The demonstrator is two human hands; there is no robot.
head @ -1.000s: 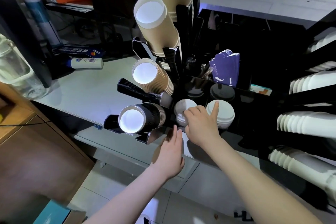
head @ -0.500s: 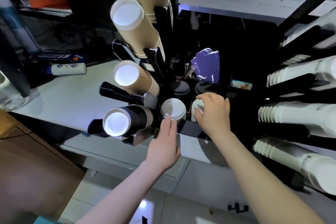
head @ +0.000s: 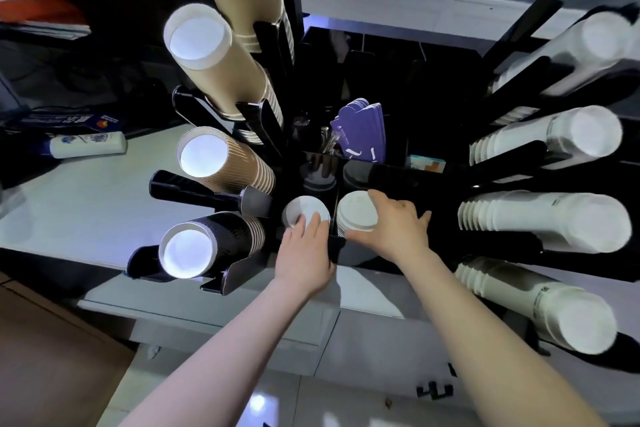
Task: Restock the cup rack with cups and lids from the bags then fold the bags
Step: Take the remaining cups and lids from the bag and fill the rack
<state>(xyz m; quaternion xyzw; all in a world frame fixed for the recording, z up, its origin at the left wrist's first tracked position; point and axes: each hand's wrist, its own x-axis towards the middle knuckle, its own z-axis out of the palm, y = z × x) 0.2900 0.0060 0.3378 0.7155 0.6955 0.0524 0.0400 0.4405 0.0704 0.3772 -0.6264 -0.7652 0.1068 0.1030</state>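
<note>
Near the front middle of the black cup rack (head: 415, 180), two stacks of white lids side by side, each in its own compartment, with a thin black divider between them. Left hand (head: 306, 253) reaching up to the left lid stack (head: 304, 211), fingers straight and together, fingertips (head: 313, 220) lying on the near edge of the top lid; grip open, nothing held. Right hand (head: 398, 229) placed around the right lid stack (head: 356, 215), fingers curled over the far rim and thumb along the near side, so grip closed on this stack.

On the left side of the rack, sloping holders with stacked cups, bottoms toward the camera: two long stacks of tan cups (head: 221, 55) at the top, a shorter stack of ribbed brown cups (head: 225, 163) below, and a stack of dark cups (head: 207, 243) lowest. On the right side, four rows of white cups (head: 547, 222), also lying sloped. Behind the lids, a bunch of purple sleeves (head: 360, 132) standing upright in a rear compartment, and dark lids in two further compartments, hard to see.

Left of the rack, on the pale surface (head: 86, 204), a white bottle (head: 86, 146) lying on its side. No bags visible.
</note>
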